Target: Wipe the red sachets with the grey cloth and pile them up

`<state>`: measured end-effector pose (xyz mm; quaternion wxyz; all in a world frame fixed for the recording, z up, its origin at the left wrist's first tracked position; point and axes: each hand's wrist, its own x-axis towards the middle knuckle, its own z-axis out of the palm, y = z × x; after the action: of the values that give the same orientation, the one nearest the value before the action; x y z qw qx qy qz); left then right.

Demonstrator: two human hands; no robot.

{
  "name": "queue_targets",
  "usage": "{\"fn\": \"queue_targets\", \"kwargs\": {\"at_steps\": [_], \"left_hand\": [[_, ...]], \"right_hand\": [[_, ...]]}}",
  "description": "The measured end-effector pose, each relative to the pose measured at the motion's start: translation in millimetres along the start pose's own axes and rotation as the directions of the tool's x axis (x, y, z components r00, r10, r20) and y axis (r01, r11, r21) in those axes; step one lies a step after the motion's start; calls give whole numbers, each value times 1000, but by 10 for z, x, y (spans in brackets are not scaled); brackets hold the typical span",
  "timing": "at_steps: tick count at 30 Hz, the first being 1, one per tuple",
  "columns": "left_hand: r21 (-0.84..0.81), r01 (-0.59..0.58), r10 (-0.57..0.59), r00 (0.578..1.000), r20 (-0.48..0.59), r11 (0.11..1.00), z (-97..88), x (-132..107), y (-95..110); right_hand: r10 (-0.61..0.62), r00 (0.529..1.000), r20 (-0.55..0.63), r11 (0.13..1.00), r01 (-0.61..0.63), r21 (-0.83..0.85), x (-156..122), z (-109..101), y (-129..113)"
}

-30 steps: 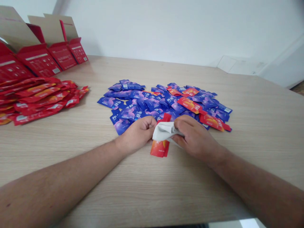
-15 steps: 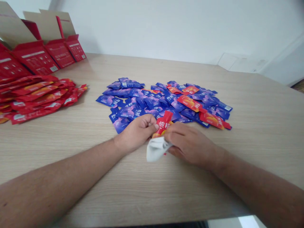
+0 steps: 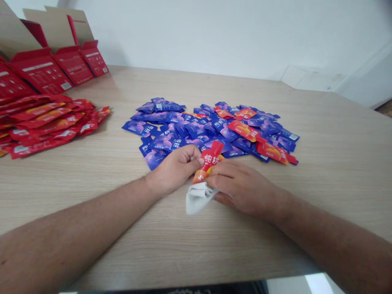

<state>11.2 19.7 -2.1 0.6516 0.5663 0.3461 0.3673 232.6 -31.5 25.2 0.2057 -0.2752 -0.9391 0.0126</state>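
A red and orange sachet with white lettering is held up at the near edge of a heap of blue sachets. My left hand is closed, pinching the sachet's left edge between thumb and fingers. On the other side my right hand is closed around a folded whitish cloth, which hangs below its fingers and lies against the sachet's lower part. The right fingertips partly cover the sachet. Several red sachets lie on the heap's right side.
At the left is a stack of red sachets. Behind it stand several red cartons with their flaps up. The wooden table meets a white wall at the back, and its front edge shows at the bottom.
My right hand and the cloth have moved slightly down along the sachet, baring more of its orange part. The left hand keeps its pinch in nearly the same place.
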Motion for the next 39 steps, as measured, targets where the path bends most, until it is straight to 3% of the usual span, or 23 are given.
{"fn": "queue_targets", "kwargs": {"at_steps": [6,8,12,14,17,19,25,31,36,39], "left_hand": [[20,0,1,1000,-7,1000,-8,17,4],[22,-2,3,1000,-11,1000,-16,20,-4],[-4,0,0,1000,9,1000,-17,11,-13],[-15,-7,7,1000,4,1000,-16,11,-15],[-14,-16,16,1000,-15,1000,-18,21,-23],[-7,-10,9,1000,-16,1000,-21,26,-29],[-19,-4,4,1000,6,1000,-22,10,-28],[10,-21,21,999,-34,1000,-18,19,-31],[-10,-8,8,1000,-9,1000,-19,11,-30],[-12,-3,3,1000,-6,1000,-21,16,-29]], "right_hand": [[260,946,-195,958,-278,-72,-29,-40,112],[216,966,-144,972,-226,-58,-19,-26,84],[17,1000,17,1000,-17,0,4,10,-22],[39,999,-7,999,-39,-19,-4,6,-14],[193,974,-120,977,-202,-68,-24,-16,54],[236,961,-146,966,-248,-70,-25,-18,72],[11,1000,23,1000,-11,-7,-4,20,-22],[250,958,-140,962,-262,-73,-29,-19,67],[33,999,9,999,-33,-15,1,8,-25],[49,999,-19,998,-49,-37,-7,-2,-16]]}}
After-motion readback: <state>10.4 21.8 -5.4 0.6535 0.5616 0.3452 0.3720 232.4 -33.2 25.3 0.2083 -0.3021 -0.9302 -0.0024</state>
